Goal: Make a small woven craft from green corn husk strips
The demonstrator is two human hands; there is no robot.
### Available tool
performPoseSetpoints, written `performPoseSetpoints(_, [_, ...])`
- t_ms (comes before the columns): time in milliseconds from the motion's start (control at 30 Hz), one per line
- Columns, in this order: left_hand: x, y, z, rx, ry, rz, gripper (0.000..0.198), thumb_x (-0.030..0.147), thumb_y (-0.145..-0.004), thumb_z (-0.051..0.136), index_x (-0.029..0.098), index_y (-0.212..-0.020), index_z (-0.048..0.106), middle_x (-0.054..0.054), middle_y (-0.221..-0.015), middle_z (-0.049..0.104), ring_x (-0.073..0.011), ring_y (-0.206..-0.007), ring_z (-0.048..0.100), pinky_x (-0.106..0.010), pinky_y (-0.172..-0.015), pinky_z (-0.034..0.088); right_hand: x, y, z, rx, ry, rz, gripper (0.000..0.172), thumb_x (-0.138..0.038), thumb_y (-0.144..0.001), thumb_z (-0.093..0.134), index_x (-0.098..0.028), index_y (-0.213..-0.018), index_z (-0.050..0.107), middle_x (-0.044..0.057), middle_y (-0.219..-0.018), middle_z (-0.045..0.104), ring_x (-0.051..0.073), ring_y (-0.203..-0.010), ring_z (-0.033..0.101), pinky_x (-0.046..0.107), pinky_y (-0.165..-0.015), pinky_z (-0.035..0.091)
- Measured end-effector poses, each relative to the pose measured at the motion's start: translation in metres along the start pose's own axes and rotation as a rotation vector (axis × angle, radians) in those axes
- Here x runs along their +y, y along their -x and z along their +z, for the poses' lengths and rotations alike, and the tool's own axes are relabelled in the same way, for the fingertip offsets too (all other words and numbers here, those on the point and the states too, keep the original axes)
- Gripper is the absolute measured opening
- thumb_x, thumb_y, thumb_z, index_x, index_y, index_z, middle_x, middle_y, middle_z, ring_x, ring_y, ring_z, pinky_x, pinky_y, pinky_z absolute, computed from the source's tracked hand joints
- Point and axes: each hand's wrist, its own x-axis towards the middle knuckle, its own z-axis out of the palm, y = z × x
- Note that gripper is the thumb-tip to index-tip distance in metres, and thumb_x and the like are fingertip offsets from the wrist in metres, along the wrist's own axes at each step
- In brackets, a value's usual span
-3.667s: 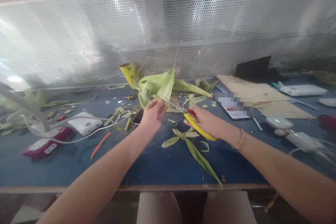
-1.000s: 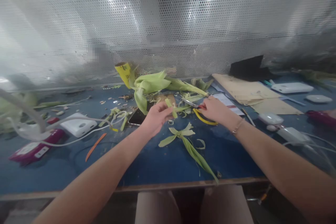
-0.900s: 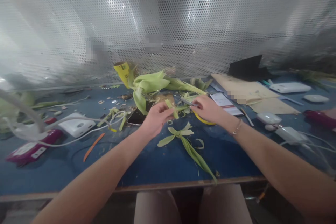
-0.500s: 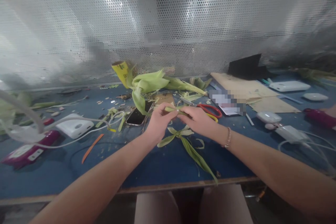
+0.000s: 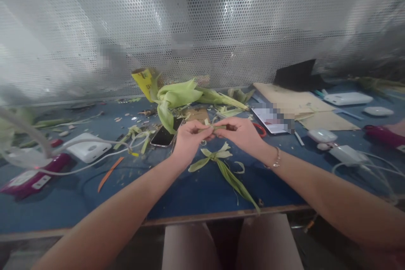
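Note:
My left hand (image 5: 191, 137) and my right hand (image 5: 242, 133) meet fingertip to fingertip above the blue table. Both are closed in a pinch on a narrow green strip of corn husk (image 5: 219, 127), mostly covered by the fingers. Just below them on the table lies a knotted piece of corn husk (image 5: 214, 158), its long green tail pointing toward the front edge. Beyond my hands rests a larger bundle of green corn husks (image 5: 180, 95) with a pale stalk. A red scissor handle (image 5: 261, 130) shows partly behind my right hand.
A black-screened phone (image 5: 163, 135) lies left of my hands, amid husk scraps. White power banks, cables and a purple power strip (image 5: 38, 177) are farther left. To the right are a lit phone (image 5: 272, 120), brown paper (image 5: 294, 101) and white chargers (image 5: 346, 154). A perforated metal panel (image 5: 202, 29) stands behind.
My fingers have drawn closer together around the husk strip, and less of it shows. My right hand now covers more of the scissors. The view has tilted down slightly.

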Motion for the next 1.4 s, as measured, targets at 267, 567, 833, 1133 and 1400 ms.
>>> performPoseSetpoints(267, [0.019, 0.001, -0.023, -0.169, -0.717, 0.127, 0.038, 0.035, -0.047, 0.084, 0.021, -0.078, 0.066, -0.001, -0.068, 0.064, -0.0148, -0.054, 0.054, -0.026, -0.053, 0.037, 0.006, -0.008, -0.012, 0.059, -0.007, 0.098, 0.015, -0.029, -0.073, 0.065, -0.018, -0.080, 0.071, 0.003, -0.071, 0.071, 0.017, -0.066, 0.066, 0.030, -0.064, 0.053])
performPoseSetpoints(567, [0.012, 0.016, -0.025, -0.549, -1.175, 0.059, 0.029, 0.044, -0.065, 0.070, 0.022, -0.054, 0.055, 0.001, -0.052, 0.055, -0.0151, -0.046, 0.043, -0.028, -0.051, 0.022, 0.017, -0.012, -0.018, 0.043, 0.008, 0.083, 0.019, -0.033, -0.074, 0.065, -0.017, -0.083, 0.071, 0.005, -0.072, 0.071, 0.018, -0.068, 0.068, 0.032, -0.068, 0.054])
performPoseSetpoints(833, [0.017, 0.009, -0.014, -0.264, -1.105, 0.237, 0.025, 0.032, -0.067, 0.069, 0.020, -0.056, 0.051, 0.003, -0.056, 0.049, -0.0125, -0.054, 0.042, -0.025, -0.054, 0.028, 0.004, -0.006, -0.015, 0.103, -0.044, 0.034, 0.014, -0.029, -0.072, 0.066, -0.017, -0.078, 0.070, 0.002, -0.064, 0.069, 0.016, -0.060, 0.066, 0.027, -0.058, 0.053])
performPoseSetpoints(1133, [0.005, 0.012, -0.009, 0.066, -0.906, 0.288, 0.031, 0.034, -0.070, 0.064, 0.018, -0.057, 0.041, 0.002, -0.064, 0.054, -0.0088, -0.054, 0.043, -0.023, -0.053, 0.033, -0.016, 0.009, -0.019, 0.511, -0.039, -0.361, 0.004, -0.022, -0.076, 0.067, -0.023, -0.079, 0.068, 0.000, -0.076, 0.068, 0.013, -0.066, 0.064, 0.027, -0.058, 0.052])
performPoseSetpoints(1400, [0.000, 0.005, -0.001, 0.057, -0.565, 0.165, 0.022, 0.021, -0.062, 0.068, 0.018, -0.056, 0.047, 0.004, -0.054, 0.050, -0.0103, -0.054, 0.049, -0.023, -0.051, 0.037, -0.030, 0.025, -0.005, 0.338, 0.336, -0.698, 0.010, -0.015, -0.080, 0.063, -0.022, -0.083, 0.069, 0.002, -0.076, 0.071, 0.013, -0.067, 0.064, 0.025, -0.059, 0.052])
